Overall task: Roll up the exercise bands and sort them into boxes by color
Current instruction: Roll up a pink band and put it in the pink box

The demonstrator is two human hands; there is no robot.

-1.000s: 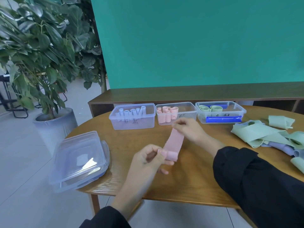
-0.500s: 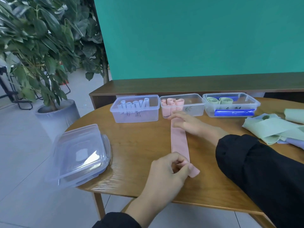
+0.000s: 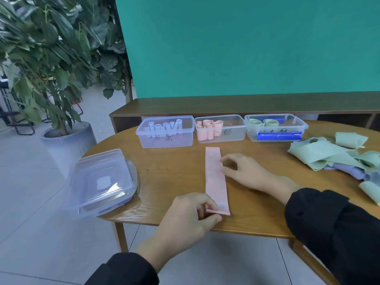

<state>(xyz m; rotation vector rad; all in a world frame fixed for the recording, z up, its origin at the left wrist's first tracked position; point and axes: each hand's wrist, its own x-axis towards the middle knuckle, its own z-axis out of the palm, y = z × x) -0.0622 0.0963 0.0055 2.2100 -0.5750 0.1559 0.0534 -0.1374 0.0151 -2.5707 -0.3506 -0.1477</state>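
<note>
Your pink band lies lengthwise away from you; left hand pinches its near end, right hand rests loose-fingered alongside.

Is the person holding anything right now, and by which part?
The left hand pinches the near end of the pink band, which lies flat on the table. The right hand rests open against its right edge.

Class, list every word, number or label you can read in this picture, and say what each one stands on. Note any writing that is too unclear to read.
"15": pale print near the far end of the pink band lying flat on the table.
Handwritten black marks on the front of the left box: too blurred to read.
Handwritten marks on the front of the middle box: unreadable.
Black marks above the blue strip on the right box: unreadable.
</note>
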